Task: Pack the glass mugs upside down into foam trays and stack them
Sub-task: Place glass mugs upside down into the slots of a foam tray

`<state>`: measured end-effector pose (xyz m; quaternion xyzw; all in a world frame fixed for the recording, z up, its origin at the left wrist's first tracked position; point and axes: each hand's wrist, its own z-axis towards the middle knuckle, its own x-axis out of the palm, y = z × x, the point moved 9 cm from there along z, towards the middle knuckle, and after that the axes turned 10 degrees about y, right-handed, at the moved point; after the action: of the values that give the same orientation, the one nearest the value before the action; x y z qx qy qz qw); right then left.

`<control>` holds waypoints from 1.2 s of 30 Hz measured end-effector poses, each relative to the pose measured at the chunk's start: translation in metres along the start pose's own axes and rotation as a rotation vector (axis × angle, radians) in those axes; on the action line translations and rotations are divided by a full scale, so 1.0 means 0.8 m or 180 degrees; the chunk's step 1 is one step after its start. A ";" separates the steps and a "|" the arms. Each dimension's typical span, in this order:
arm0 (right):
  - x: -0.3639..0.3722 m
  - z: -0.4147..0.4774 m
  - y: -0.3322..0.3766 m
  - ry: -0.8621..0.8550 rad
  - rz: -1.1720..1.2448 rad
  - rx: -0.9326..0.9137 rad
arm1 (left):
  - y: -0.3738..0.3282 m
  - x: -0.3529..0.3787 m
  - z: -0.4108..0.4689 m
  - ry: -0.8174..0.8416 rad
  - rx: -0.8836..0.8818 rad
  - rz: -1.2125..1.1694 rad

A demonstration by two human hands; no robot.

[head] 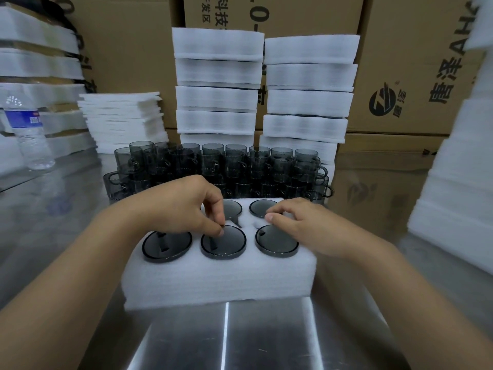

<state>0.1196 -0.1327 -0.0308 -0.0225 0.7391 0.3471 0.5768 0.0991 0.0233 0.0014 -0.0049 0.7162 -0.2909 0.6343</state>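
White foam tray [218,279] near the steel desk [266,337] front edge holds five visible upside-down smoky grey glass mugs [276,240]: three front, two back. Left hand [181,204] fingers pinch the middle front mug [223,243] at its far rim. Right hand [301,225] fingers are loosely curled, resting on the foam.

**Tally at the packing station**

One white foam tray [218,279] lies on the steel tabletop [266,337], with five upturned smoky grey glass mugs [223,243] showing in it. Its back-left corner is hidden under the left hand [184,206]. Two hands, counting the right hand [301,231]. Behind: two tall stacks of packed foam trays [217,84], at least five high each; one pile of thin foam sheets [122,118]; one clear plastic water bottle [28,134]; loose upright grey mugs [213,166], too crowded to count.
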 end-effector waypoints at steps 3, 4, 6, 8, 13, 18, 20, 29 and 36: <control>-0.002 -0.002 0.002 -0.0028 -0.0055 0.0010 | 0.004 -0.001 0.001 -0.0043 -0.0121 -0.0017; -0.002 -0.002 0.002 -0.0030 -0.0075 0.0033 | 0.005 -0.001 0.001 -0.0046 -0.0154 -0.0029; -0.002 -0.003 0.001 -0.0034 -0.0131 0.0109 | 0.005 0.000 0.001 -0.0022 -0.0188 -0.0056; -0.005 -0.006 0.002 -0.0055 -0.0249 0.0186 | 0.006 0.001 0.001 0.0047 -0.0219 -0.0126; -0.011 -0.018 0.005 -0.0127 -0.0647 0.0326 | 0.005 -0.002 -0.008 0.0191 -0.0144 -0.0606; -0.021 -0.026 0.002 -0.0355 -0.1170 0.0624 | 0.016 -0.019 -0.009 -0.0250 -0.0156 -0.0602; -0.022 -0.031 0.000 -0.0396 -0.1347 0.0814 | 0.024 -0.023 -0.007 -0.0406 -0.0253 -0.0391; -0.031 -0.041 -0.019 -0.0312 -0.1258 0.1311 | 0.034 -0.011 -0.008 0.0089 -0.0304 -0.0399; -0.036 -0.044 -0.020 -0.0245 -0.1486 0.1179 | 0.012 -0.020 -0.016 -0.0005 -0.0035 -0.0325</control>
<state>0.1071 -0.1744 -0.0102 -0.0730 0.7423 0.0651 0.6629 0.0944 0.0425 0.0124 -0.0452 0.7161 -0.3189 0.6192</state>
